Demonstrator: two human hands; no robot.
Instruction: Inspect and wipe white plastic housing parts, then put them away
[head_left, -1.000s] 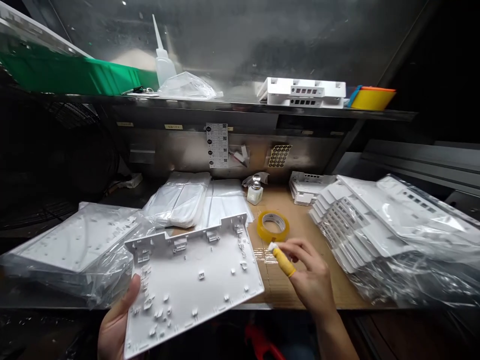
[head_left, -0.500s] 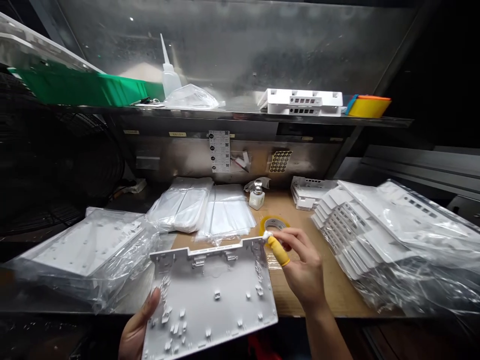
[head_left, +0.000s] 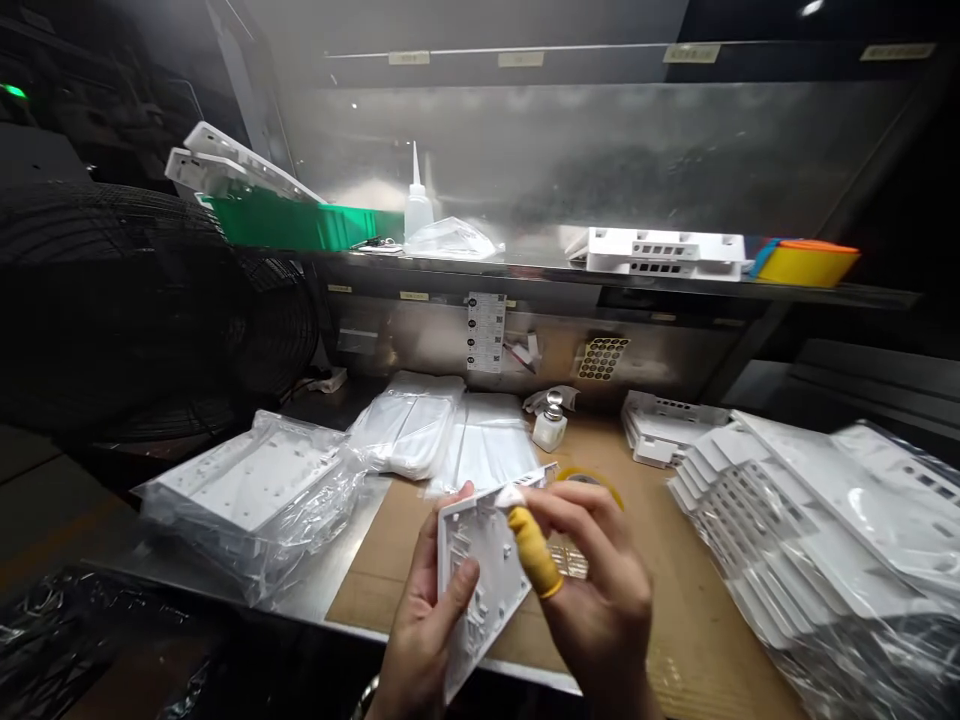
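Hands meet just above the front edge of the cardboard-topped counter (head_left: pixel 375 570), at 6 o'clock in the view. The left hand (head_left: pixel 424 630) clasps a white moulded plastic panel (head_left: pixel 480 575), thumb across its studded face and fingers behind. The panel stands steeply tilted, its long axis running from 7 o'clock up to 1 o'clock. The right hand (head_left: pixel 604 595), touching the panel from 3 o'clock, is nearer its upper corner, where a forefinger in a yellow rubber finger cot (head_left: pixel 535 553) pinches a small white wad (head_left: pixel 510 497) against the rim. Half a second ago the panel lay far flatter, face up, held by its lower left corner, with the hands further apart. A yellow tape roll (head_left: pixel 596 477) now barely peeks from behind the right hand.
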